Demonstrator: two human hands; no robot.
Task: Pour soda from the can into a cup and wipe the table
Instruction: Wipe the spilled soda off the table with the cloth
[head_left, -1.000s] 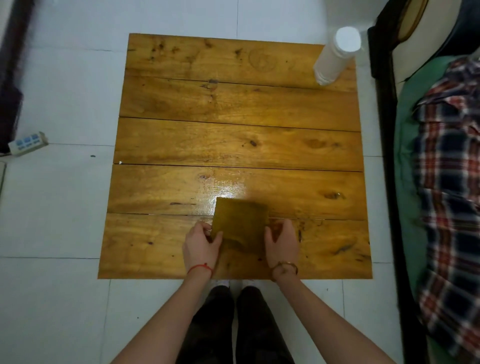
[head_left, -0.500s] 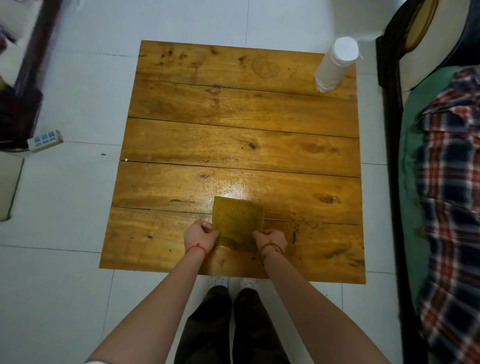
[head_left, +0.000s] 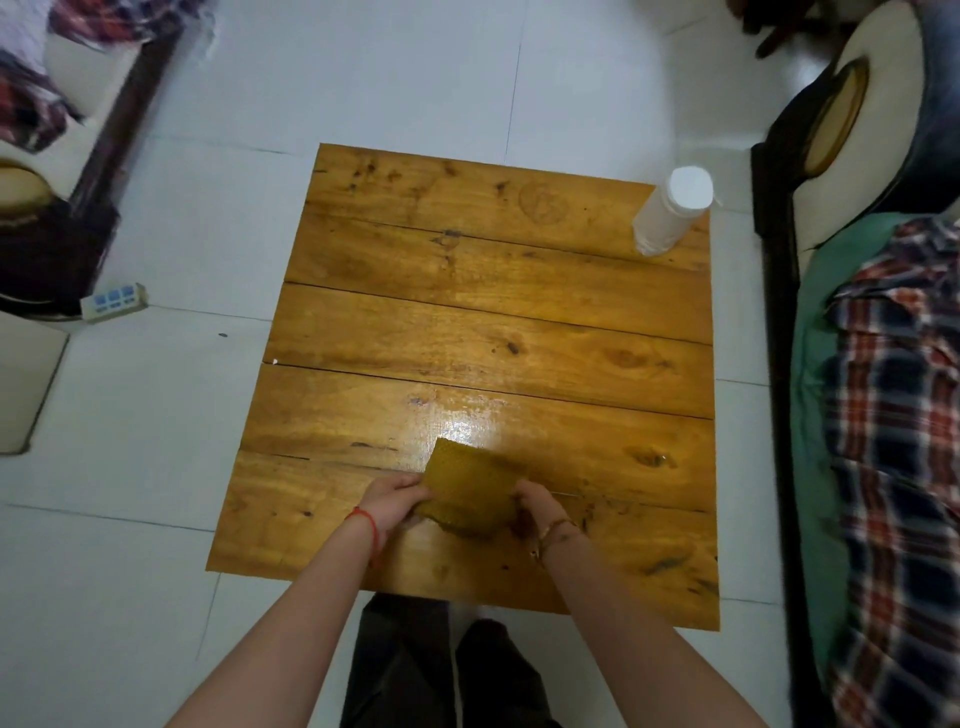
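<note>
gripping cloth (head_left: 470, 486) over table (head_left: 493, 322)

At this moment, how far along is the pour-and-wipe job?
No can or cup is visible, so pouring can't be confirmed. In hand: left hand and right hand grip the yellow-brown square cloth at the wooden plank table's near edge. Left: a glossy, possibly wet patch just beyond the cloth.

Views: one, head-worn wide-angle | Position: above near edge of worktop (head_left: 467, 322) | Facing: forward and steeply down | Range: arm's reach, whole worktop framed, floor (head_left: 130, 519) around it | Overlap: none, single view
</note>
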